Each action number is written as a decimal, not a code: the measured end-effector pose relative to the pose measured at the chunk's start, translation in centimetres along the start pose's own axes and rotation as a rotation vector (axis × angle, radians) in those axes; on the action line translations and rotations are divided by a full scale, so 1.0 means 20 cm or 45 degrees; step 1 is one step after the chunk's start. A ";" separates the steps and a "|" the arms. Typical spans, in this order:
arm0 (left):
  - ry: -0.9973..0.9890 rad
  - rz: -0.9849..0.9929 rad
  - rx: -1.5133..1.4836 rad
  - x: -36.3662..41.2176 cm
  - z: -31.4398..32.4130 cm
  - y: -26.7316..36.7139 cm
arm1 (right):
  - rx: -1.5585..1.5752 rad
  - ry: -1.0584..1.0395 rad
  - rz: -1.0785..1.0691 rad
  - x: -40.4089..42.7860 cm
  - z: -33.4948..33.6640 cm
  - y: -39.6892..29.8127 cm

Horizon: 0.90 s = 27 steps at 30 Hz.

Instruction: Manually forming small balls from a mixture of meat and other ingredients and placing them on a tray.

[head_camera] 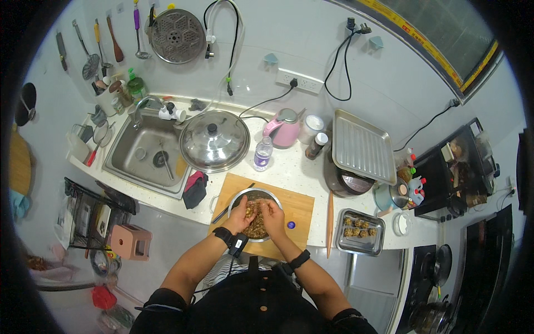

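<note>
A round metal bowl [267, 239] holds a brown, crumbly food mixture [255, 231] and sits on a wooden cutting board [301, 208]. Over the bowl, my left hand [243, 215] and my right hand [272, 216] are cupped close together around a clump of the mixture. How much each palm holds is partly hidden by the fingers. Chopsticks [220, 215] lie at the board's left, partly behind the bowl. A small purple bottle cap [290, 225] is right of the bowl. Farther right, a metal tray [361, 247] carries several small brown balls [361, 232].
Behind the board stand a clear plastic bottle [263, 154], a domed metal lid [214, 141] and a pink kettle [283, 129]. A sink [144, 137] and dark cloth [195, 191] are left. A wooden rolling pin [330, 223] lies between board and tray, near a cooker [348, 181].
</note>
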<state>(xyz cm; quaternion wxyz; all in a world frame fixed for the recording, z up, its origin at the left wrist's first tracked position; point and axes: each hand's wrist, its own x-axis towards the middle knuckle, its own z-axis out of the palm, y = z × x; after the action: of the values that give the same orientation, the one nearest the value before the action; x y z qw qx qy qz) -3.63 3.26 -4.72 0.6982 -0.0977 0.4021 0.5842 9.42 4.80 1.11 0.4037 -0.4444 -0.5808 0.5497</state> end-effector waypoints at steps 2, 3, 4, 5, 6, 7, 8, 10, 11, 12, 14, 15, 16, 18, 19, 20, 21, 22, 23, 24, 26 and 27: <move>0.015 0.006 0.007 0.06 -0.07 -0.01 | -0.048 -0.043 -0.047 -0.01 0.01 -0.05; 0.025 0.005 0.017 0.07 -0.07 -0.01 | -0.099 -0.078 -0.093 -0.02 0.01 -0.06; 0.023 0.003 0.020 0.07 -0.07 -0.02 | -0.099 -0.075 -0.094 -0.01 0.01 -0.05; 0.054 0.021 0.036 0.08 -0.08 -0.03 | -0.299 -0.065 -0.311 0.00 0.01 -0.03; 0.086 0.040 0.053 0.08 -0.07 -0.03 | -0.497 -0.055 -0.528 0.02 0.02 -0.01; 0.080 0.033 0.060 0.03 0.00 -0.03 | -0.501 -0.044 -0.526 0.03 0.01 0.03; 0.017 -0.016 -0.001 -0.01 0.06 -0.03 | -0.567 -0.029 -0.498 0.04 0.00 0.06; -0.060 -0.098 -0.033 -0.01 0.04 -0.03 | -0.617 -0.038 -0.478 0.05 0.03 0.10; -0.056 -0.091 -0.034 -0.01 0.02 -0.04 | -0.629 -0.015 -0.475 0.05 0.05 0.11; 0.013 -0.077 -0.014 -0.02 0.02 -0.05 | -0.643 0.010 -0.470 0.06 0.06 0.12; 0.141 -0.052 0.043 -0.03 0.03 -0.06 | -0.603 0.003 -0.436 0.07 0.07 0.14; 0.143 -0.050 0.042 -0.03 0.03 -0.05 | -0.567 -0.002 -0.400 0.07 0.08 0.14; 0.111 -0.017 0.065 -0.04 0.03 -0.05 | -0.566 -0.004 -0.400 0.06 0.09 0.13; 0.082 0.022 0.084 -0.03 0.01 -0.04 | -0.459 0.006 -0.335 0.06 0.10 0.13; 0.047 0.043 0.006 0.00 0.00 -0.02 | -0.456 -0.001 -0.339 0.07 0.09 0.15; 0.012 0.064 -0.072 0.02 -0.02 -0.01 | -0.173 -0.012 -0.180 0.09 0.08 0.18; 0.010 0.056 -0.069 0.01 0.01 -0.01 | 0.105 -0.008 -0.014 0.10 0.05 0.21; 0.083 0.027 -0.044 -0.02 0.04 0.02 | 0.140 0.043 -0.018 0.11 0.03 0.22; 0.156 -0.003 -0.017 -0.03 0.07 0.03 | 0.139 0.051 -0.016 0.11 0.00 0.22; 0.142 -0.015 0.022 -0.02 0.03 0.04 | 0.122 0.028 -0.005 0.11 -0.01 0.22; 0.043 -0.056 0.005 0.02 -0.06 0.04 | 0.105 0.008 0.006 0.10 -0.01 0.24; -0.062 -0.104 -0.010 0.03 -0.07 0.04 | 0.117 -0.011 0.058 0.09 -0.01 0.27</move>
<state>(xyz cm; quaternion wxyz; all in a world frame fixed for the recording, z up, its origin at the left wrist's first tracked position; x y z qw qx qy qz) -4.90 3.16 -5.84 0.7306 -0.1025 0.3782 0.5591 9.59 6.61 -4.23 0.4085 -0.4363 -0.5465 0.5866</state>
